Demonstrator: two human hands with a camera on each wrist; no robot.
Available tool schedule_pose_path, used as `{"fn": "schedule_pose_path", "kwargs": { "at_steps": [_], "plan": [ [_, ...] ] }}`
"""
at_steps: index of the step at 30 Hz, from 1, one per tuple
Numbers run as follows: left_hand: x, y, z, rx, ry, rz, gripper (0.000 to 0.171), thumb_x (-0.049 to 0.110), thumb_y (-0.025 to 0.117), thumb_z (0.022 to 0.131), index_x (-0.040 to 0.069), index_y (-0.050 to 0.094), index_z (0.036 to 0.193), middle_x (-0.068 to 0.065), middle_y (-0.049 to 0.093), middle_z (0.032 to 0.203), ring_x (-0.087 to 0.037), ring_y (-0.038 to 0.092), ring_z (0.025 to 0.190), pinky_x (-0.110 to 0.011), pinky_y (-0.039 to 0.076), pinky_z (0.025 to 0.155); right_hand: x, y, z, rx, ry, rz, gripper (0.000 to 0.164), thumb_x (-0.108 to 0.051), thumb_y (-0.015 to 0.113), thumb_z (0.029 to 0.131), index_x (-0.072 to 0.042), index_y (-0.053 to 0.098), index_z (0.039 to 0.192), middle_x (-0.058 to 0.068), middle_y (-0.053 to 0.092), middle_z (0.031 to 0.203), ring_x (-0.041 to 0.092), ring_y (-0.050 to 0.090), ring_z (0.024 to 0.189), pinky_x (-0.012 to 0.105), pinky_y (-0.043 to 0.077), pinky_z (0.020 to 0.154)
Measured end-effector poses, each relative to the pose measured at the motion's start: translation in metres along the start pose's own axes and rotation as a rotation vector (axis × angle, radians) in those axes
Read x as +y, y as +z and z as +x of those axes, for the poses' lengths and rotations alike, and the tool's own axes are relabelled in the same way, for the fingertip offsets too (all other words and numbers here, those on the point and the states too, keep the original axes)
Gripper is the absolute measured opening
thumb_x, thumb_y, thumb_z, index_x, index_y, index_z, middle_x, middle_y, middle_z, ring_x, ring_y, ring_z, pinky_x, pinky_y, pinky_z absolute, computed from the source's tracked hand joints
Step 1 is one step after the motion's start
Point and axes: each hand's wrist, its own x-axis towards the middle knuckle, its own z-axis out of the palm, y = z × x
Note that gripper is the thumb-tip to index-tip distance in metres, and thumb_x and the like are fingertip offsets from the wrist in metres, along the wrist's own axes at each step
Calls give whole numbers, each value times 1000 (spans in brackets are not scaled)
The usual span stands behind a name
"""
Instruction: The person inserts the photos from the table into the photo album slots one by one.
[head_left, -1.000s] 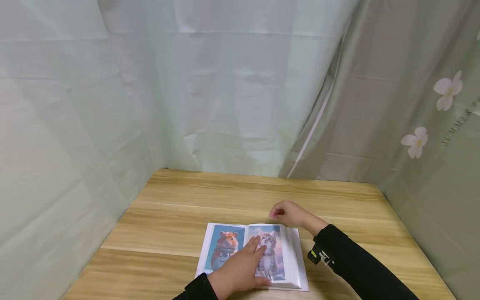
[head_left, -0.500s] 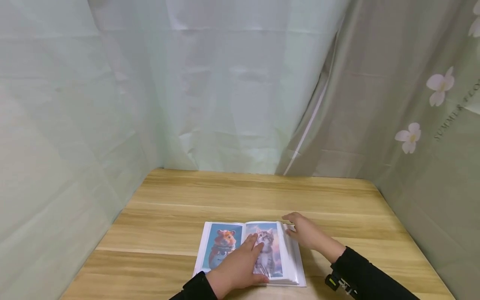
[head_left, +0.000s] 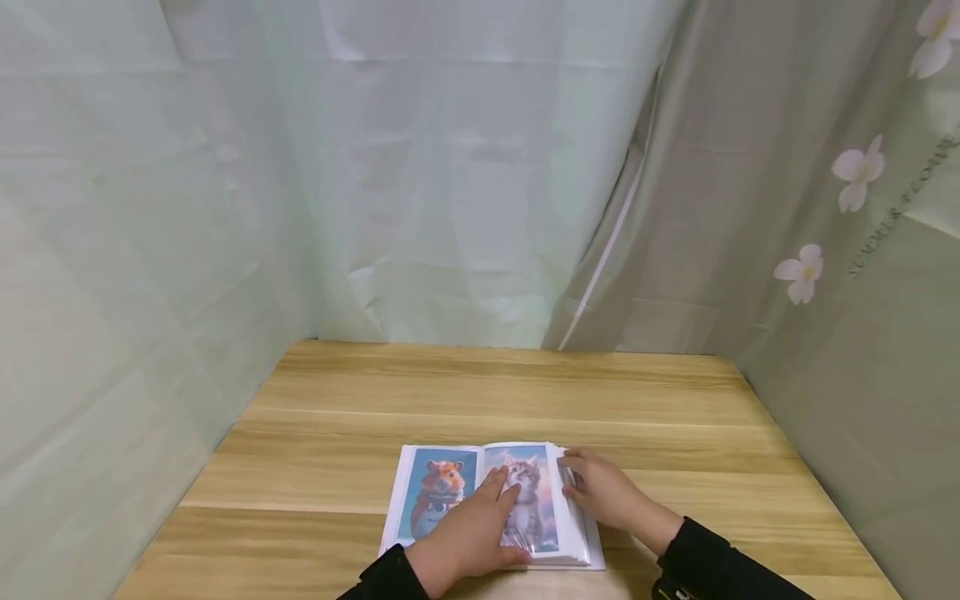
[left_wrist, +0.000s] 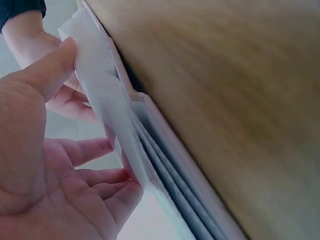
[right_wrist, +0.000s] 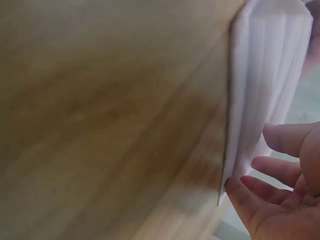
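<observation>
An opened white photo album (head_left: 573, 529) lies flat near the front of the table. Its left page shows a hamster picture (head_left: 441, 487), and a kitten picture (head_left: 538, 527) fills the right one. My left hand (head_left: 472, 533) rests across the fold with its fingers stretched over the kitten picture, covering part of both pages. At the album's right side, my right hand (head_left: 611, 496) touches the edges of the stacked pages. In the right wrist view, its thumb and fingertips meet the layered page edges (right_wrist: 267, 65). The left wrist view shows the pages' lower edges (left_wrist: 155, 165) slightly apart.
The wood-grain table (head_left: 337, 417) extends behind and to both sides of the album. Pale curtains (head_left: 450, 183) enclose it at the back and sides, with white flowers (head_left: 801, 273) printed on the right one.
My right hand has come down from behind the album's top right corner to the right page edges, first spreading its fingers. The left hand stays on the pages; the view has shifted slightly.
</observation>
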Motion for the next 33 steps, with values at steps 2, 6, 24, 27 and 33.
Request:
{"fn": "schedule_pose_path", "kwargs": {
  "at_steps": [2, 6, 24, 27, 33],
  "plan": [
    [1, 0, 0, 4, -2, -5, 94, 63, 74, 79, 5, 48, 147, -19, 33, 159, -34, 33, 146, -42, 48, 104, 0, 1, -1, -3, -5, -11, 40, -9, 75, 88, 6, 64, 124, 24, 61, 126, 40, 63, 113, 51, 51, 96],
    [-3, -2, -2, 23, -16, -19, 94, 61, 77, 77, 4, 50, 146, -20, 35, 157, -36, 34, 144, -43, 48, 104, -3, 7, 4, -8, -30, -38, 41, -10, 75, 89, 7, 64, 124, 22, 63, 122, 36, 64, 110, 48, 53, 93],
    [-58, -54, -15, 198, -55, -197, 62, 34, 66, 98, -6, 50, 142, -25, 47, 147, -41, 47, 134, -56, 43, 105, 1, -4, 2, -21, -8, -67, 42, -12, 75, 89, 8, 65, 124, 18, 65, 116, 24, 65, 94, 41, 56, 80],
    [-76, -60, -24, 257, -178, -209, 58, 28, 69, 96, -6, 51, 140, -25, 50, 144, -42, 50, 131, -55, 43, 105, 0, -2, 2, -25, 7, -46, 42, -11, 76, 88, 8, 65, 123, 19, 65, 116, 25, 65, 95, 41, 56, 81],
    [-99, -58, -36, 261, -405, -178, 54, 17, 75, 90, -11, 56, 132, -30, 55, 133, -45, 53, 125, -58, 44, 102, 0, 1, 0, -40, 23, -37, 42, -12, 75, 88, 9, 65, 124, 21, 63, 119, 33, 65, 105, 46, 55, 88]
  ]
}}
